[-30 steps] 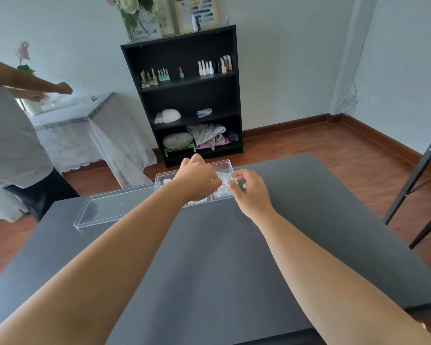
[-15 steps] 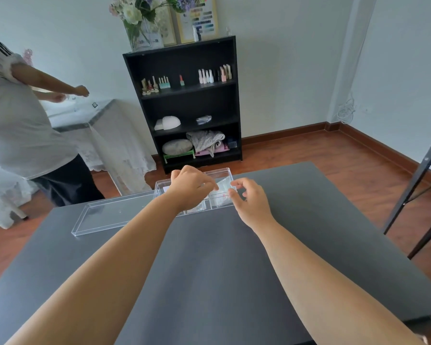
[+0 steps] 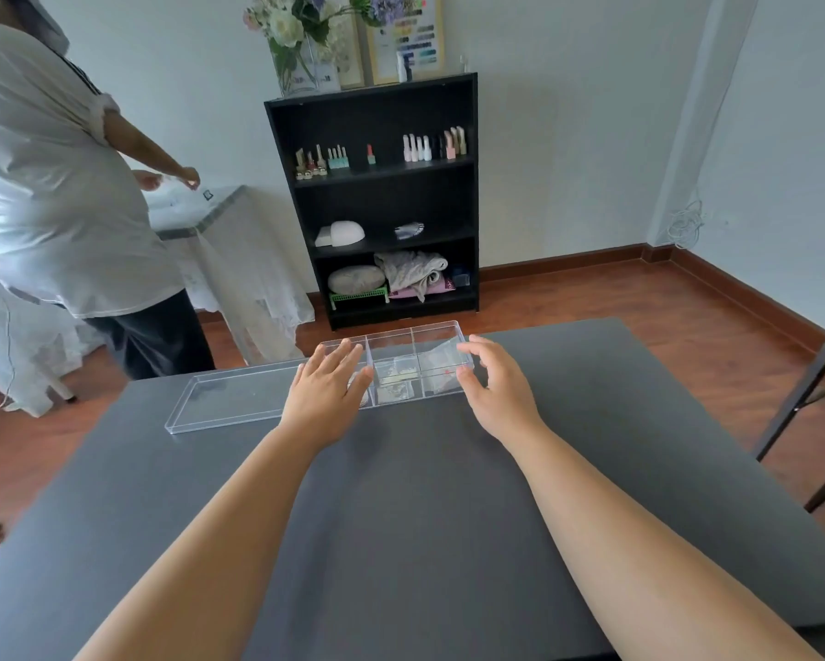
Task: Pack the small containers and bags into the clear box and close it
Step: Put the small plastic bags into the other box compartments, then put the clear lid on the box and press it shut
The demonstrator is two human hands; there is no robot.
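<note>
A clear box (image 3: 436,329) with dividers stands at the far edge of the dark table (image 3: 424,508). Small clear bags (image 3: 396,374) lie in its middle and right compartments. The flat clear lid (image 3: 231,398) rests on the table to the box's left, upside up and off the box. My left hand (image 3: 327,386) hovers over the box's left compartment, fingers spread, holding nothing. My right hand (image 3: 494,381) is at the box's right end, fingers apart and curled near its wall, holding nothing.
A person in a white shirt (image 3: 52,183) stands at the far left beside a cloth-covered table (image 3: 229,240). A black shelf (image 3: 377,198) with small bottles stands behind the table. A dark metal stand leg (image 3: 806,388) rises at the right.
Both hands were pinched together over the box with a small bag; now they have drawn apart and opened, the bag lying in the box. The view has tilted down.
</note>
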